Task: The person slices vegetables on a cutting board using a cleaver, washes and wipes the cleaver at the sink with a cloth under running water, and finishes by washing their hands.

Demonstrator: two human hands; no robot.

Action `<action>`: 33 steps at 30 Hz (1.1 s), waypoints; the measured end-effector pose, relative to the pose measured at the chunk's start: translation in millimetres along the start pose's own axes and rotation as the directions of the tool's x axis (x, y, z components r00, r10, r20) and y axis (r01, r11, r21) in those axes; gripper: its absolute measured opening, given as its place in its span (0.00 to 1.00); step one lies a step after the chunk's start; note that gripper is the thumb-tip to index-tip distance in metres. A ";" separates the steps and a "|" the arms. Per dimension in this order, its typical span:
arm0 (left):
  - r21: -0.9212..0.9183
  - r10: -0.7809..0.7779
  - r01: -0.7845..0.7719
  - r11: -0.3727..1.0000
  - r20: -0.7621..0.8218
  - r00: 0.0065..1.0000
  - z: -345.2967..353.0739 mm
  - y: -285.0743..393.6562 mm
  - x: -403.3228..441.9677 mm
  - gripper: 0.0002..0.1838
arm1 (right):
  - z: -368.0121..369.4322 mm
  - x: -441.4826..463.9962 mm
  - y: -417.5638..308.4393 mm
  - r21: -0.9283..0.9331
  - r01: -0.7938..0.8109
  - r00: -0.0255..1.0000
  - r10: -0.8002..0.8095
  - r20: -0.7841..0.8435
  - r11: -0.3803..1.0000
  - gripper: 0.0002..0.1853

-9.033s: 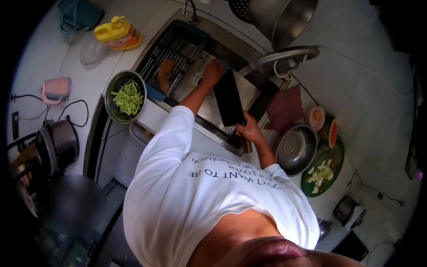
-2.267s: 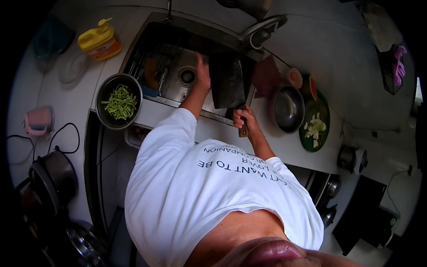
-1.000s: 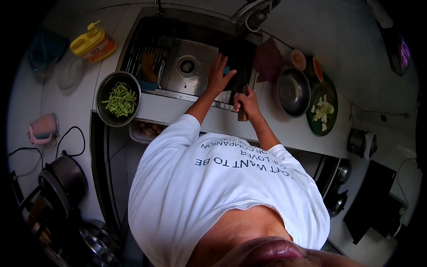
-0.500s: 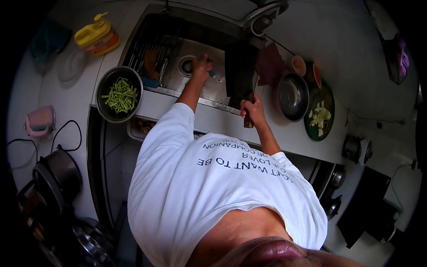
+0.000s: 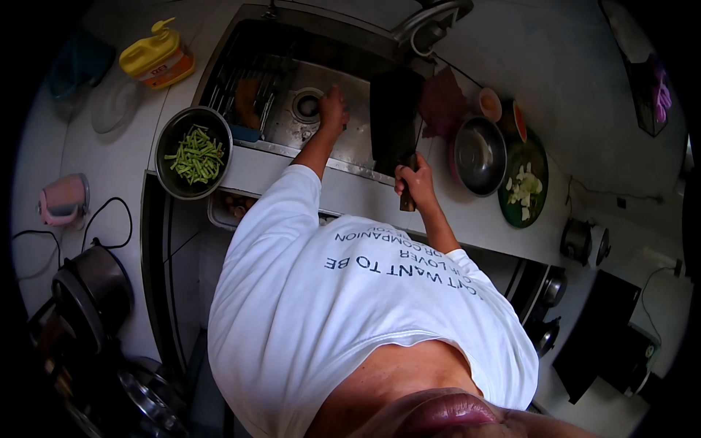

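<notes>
My right hand (image 5: 414, 181) is wrapped round the wooden handle of a large dark cleaver (image 5: 394, 113), whose broad blade extends over the right part of the steel sink (image 5: 358, 150). Over the sink basin, just right of the drain (image 5: 307, 106), my left hand (image 5: 333, 111) is closed. The small blue scrubber seen in it in the earlier views is almost wholly hidden by the fingers now. The left hand and the blade are apart.
Left of the sink stand a bowl of cut green beans (image 5: 196, 162) and a yellow bottle (image 5: 157, 58). A rack (image 5: 266, 87) spans the sink's left side. To the right are a dark red cloth (image 5: 442, 102), a metal bowl (image 5: 480, 157) and a green plate (image 5: 539, 168).
My left hand has moved from beside the blade, where its fingers were spread, leftward toward the drain and closed. The cleaver stays in my right hand, shifted slightly.
</notes>
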State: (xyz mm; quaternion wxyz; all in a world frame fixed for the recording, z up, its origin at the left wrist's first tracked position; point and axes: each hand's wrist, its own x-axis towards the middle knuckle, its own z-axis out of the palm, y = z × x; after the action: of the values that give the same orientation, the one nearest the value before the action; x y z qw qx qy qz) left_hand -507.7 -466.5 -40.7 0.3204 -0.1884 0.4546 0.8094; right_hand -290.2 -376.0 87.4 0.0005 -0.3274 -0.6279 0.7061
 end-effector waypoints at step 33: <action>-0.131 -0.457 0.457 0.880 0.028 0.889 -25.8 -35.5 -45.2 0.25 | -12.6 -46.5 2.6 -0.686 0.254 0.955 -0.290 0.065 0.682 0.28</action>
State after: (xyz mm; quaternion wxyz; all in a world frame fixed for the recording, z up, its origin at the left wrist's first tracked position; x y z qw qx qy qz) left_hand -450.1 -490.8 -48.9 0.4879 -0.3128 0.3423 0.7395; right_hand -246.8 -384.6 106.6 -0.0005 -0.2246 -0.8856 0.4066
